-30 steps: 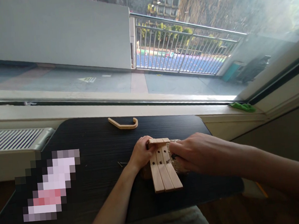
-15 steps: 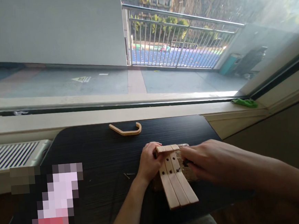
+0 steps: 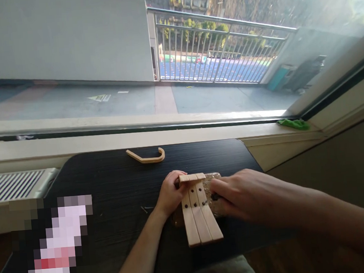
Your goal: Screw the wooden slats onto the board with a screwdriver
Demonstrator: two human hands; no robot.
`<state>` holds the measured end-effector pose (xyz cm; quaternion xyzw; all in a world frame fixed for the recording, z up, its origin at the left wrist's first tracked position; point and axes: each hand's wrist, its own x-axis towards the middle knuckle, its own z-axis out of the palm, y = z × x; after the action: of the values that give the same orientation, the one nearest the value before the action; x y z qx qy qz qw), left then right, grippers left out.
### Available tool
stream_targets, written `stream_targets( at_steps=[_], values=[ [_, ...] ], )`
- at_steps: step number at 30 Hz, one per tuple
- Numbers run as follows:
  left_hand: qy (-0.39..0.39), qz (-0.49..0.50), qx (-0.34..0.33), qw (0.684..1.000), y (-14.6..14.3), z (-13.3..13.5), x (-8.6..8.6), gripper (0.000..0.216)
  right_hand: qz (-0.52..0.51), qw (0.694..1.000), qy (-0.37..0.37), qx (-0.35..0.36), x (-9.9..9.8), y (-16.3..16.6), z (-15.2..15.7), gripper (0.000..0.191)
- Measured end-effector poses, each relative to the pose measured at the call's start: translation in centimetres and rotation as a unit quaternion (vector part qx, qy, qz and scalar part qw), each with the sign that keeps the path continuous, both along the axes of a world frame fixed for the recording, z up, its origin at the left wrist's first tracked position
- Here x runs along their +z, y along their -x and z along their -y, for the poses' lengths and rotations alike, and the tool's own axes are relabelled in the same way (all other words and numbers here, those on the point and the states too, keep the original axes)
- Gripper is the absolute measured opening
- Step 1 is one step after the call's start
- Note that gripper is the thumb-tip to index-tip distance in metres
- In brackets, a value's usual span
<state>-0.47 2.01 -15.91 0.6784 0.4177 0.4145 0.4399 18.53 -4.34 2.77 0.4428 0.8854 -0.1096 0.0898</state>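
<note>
A small slatted wooden piece [image 3: 202, 223], with a bent upper end and several dark screw holes or screw heads, lies over a brown block [image 3: 211, 184] that looks wrapped in clear plastic. My left hand [image 3: 170, 193] is closed around the piece's upper left side, thumb on the slats. From the right, my right hand [image 3: 236, 191] pinches a small dark-handled screwdriver [image 3: 216, 196], mostly hidden by the fingers. Its thin shaft points at a screw [image 3: 204, 203] in the rightmost slat.
A hook-shaped wooden part [image 3: 149, 160] lies near the far edge of the black table [image 3: 109, 176]. Loose screws [image 3: 146, 208] rest left of my left forearm. A blurred-out object [image 3: 59, 243] is at the left. A green cloth [image 3: 293, 124] sits on the windowsill.
The whole view has shifted slightly, so table, hands and wooden piece appear further left. Both hands keep their holds, and the screwdriver stays at the same screw.
</note>
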Motion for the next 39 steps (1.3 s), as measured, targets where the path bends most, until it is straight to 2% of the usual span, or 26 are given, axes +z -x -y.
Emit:
stream_targets(
  at_steps=[6, 21, 31, 39],
  values=[
    [0.013, 0.013, 0.005, 1.000, 0.0, 0.0, 0.1, 0.017, -0.030, 0.999, -0.012, 0.024, 0.4, -0.1, -0.1, 0.006],
    [0.024, 0.030, 0.001, 0.999, -0.1, 0.0, 0.1, 0.021, 0.046, 0.999, -0.004, -0.007, 0.8, 1.1, 0.1, 0.010],
    [0.014, 0.018, 0.006, 1.000, 0.0, 0.0, 0.0, 0.018, 0.030, 1.000, -0.009, 0.003, 0.9, 1.2, 0.2, 0.009],
    [0.017, 0.020, 0.006, 1.000, 0.0, -0.2, 0.0, 0.024, 0.034, 0.999, -0.006, -0.001, 0.8, 0.8, 0.5, 0.010]
  ],
)
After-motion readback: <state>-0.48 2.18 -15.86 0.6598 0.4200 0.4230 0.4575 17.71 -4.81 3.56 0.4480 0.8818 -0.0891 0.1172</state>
